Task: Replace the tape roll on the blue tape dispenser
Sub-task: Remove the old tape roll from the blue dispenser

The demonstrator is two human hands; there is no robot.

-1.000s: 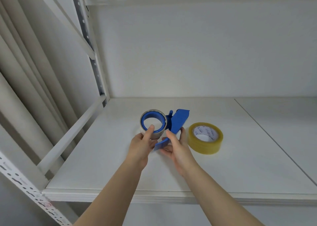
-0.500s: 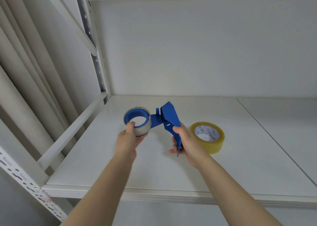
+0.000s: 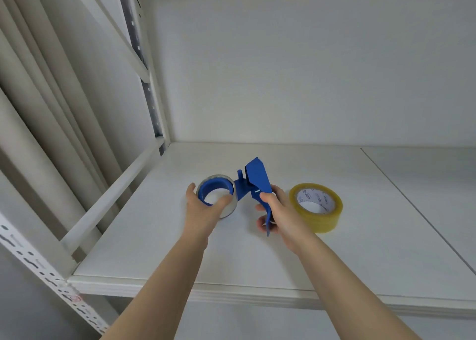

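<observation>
The blue tape dispenser is held up over the white shelf, its flat handle pointing up and toward me. My right hand grips that handle. A nearly used-up clear tape roll sits on the dispenser's blue hub at the left. My left hand wraps around this roll, thumb on its near rim and fingers on the left side. A full yellowish tape roll lies flat on the shelf just right of my right hand.
The shelf has a white back wall and a diagonal metal side rail on the left. A perforated upright runs at the lower left. A seam splits the shelf board on the right.
Both hands lifted and turned the dispenser, swinging the handle upright and the old roll out to the left. My left hand shifted from pinching the roll's edge to wrapping around it.
</observation>
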